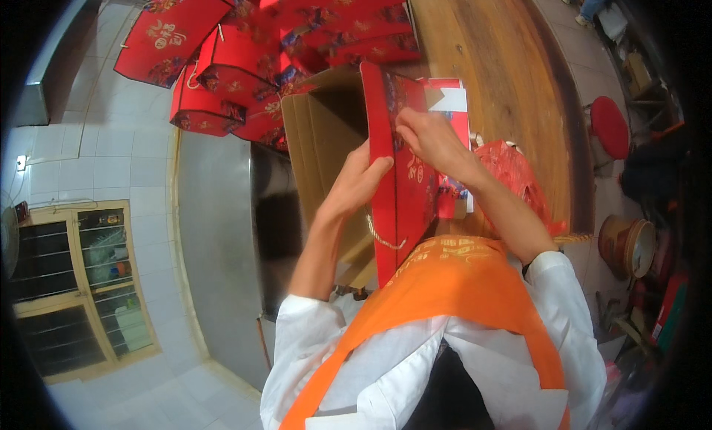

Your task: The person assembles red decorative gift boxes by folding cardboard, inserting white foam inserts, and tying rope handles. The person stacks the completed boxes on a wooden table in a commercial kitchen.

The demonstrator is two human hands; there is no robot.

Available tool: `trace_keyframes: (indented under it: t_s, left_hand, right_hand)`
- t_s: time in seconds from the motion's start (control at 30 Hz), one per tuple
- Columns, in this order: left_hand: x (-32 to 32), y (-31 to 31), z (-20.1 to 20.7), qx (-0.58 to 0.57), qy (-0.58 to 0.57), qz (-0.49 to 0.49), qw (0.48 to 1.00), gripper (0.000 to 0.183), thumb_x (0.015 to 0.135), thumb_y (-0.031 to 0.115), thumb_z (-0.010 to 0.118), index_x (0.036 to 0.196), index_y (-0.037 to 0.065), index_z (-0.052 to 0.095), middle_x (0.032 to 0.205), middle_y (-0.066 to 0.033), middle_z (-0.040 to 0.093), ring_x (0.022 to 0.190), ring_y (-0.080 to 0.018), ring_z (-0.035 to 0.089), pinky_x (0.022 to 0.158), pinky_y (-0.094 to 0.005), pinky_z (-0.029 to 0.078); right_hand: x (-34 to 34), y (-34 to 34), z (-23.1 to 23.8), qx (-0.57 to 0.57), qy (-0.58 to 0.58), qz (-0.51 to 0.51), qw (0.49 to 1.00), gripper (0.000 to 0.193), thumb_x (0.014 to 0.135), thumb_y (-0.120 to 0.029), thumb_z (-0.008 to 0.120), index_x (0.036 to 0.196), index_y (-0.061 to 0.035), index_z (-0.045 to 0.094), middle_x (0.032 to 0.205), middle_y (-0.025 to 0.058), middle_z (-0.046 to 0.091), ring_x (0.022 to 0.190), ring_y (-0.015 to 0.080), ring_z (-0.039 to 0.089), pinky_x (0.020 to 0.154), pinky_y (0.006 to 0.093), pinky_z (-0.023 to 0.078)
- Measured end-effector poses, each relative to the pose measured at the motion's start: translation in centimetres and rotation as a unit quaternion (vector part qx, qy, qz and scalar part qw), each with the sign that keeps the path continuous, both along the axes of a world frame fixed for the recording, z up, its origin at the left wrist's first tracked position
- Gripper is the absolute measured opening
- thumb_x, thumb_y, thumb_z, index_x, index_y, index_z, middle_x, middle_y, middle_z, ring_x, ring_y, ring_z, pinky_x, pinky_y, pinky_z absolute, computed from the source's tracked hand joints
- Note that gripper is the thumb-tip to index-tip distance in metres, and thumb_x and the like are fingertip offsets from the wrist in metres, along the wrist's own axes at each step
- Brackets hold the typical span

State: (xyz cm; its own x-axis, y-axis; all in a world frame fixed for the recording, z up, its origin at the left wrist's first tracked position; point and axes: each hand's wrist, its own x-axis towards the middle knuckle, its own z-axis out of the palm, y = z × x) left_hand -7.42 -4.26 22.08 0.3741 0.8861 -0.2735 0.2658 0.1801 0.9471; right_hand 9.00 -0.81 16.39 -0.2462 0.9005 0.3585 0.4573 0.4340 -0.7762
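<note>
Clearly, one red box (pixel 410 144) stands beside one open carton (pixel 315 137), near one orange apron (pixel 460 281), left hand (pixel 356 179) fingers gripping its edge, right hand (pixel 439 139) fingers curled against its face, hold unclear.

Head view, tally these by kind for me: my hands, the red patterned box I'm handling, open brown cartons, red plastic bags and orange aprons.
Left hand and right hand: 2
Red patterned box: 1
Open brown carton: 1
Red plastic bag: 1
Orange apron: 1
Total: 6
</note>
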Motion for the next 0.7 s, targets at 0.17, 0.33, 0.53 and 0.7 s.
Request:
trace_keyframes:
  t_s: [0.17, 0.33, 0.53, 0.7]
  left_hand:
    - [1.5, 0.7, -3.8, -0.067, -0.042, 0.046, 0.996, 0.029, 0.083, 0.012, 0.047, 0.110, 0.001, 0.050, 0.091, -0.0028, 0.056, 0.077, -0.0073, 0.050, 0.066, -0.0229, 0.043]
    - [0.6, 3.2, -10.2, -0.292, -0.383, -0.037, 0.876, 0.022, 0.084, 0.018, 0.052, 0.101, 0.004, 0.054, 0.083, -0.0040, 0.058, 0.066, -0.0072, 0.054, 0.053, -0.0190, 0.043]
    - [5.1, 4.3, -14.0, -0.272, -0.299, 0.149, 0.902, 0.021, 0.084, 0.017, 0.056, 0.092, -0.003, 0.057, 0.077, -0.0073, 0.061, 0.064, -0.0130, 0.059, 0.055, -0.0231, 0.050]
    - [6.8, 4.9, -16.2, -0.211, -0.180, 0.236, 0.931, 0.018, 0.086, 0.016, 0.053, 0.093, 0.000, 0.057, 0.076, -0.0067, 0.060, 0.066, -0.0124, 0.058, 0.056, -0.0246, 0.050]
  right_hand:
    - [1.3, 0.9, -4.8, -0.301, 0.199, 0.037, 0.932, 0.013, 0.082, -0.012, 0.052, 0.077, 0.0001, 0.053, 0.065, 0.0056, 0.057, 0.056, 0.0102, 0.053, 0.049, 0.0229, 0.042]
    - [2.4, 0.8, -8.6, -0.327, 0.187, -0.030, 0.926, 0.016, 0.084, -0.012, 0.049, 0.080, 0.0028, 0.053, 0.067, 0.0041, 0.056, 0.059, 0.0084, 0.051, 0.052, 0.0223, 0.043]
    - [3.5, 1.1, -10.4, -0.070, -0.082, -0.073, 0.991, 0.013, 0.084, -0.011, 0.045, 0.091, -0.0004, 0.049, 0.072, 0.0225, 0.056, 0.068, 0.0355, 0.057, 0.057, 0.0382, 0.045]
    - [3.3, 0.4, -8.4, -0.167, -0.131, -0.071, 0.975, 0.017, 0.084, -0.011, 0.045, 0.098, -0.0020, 0.043, 0.080, 0.0270, 0.053, 0.076, 0.0440, 0.052, 0.061, 0.0460, 0.041]
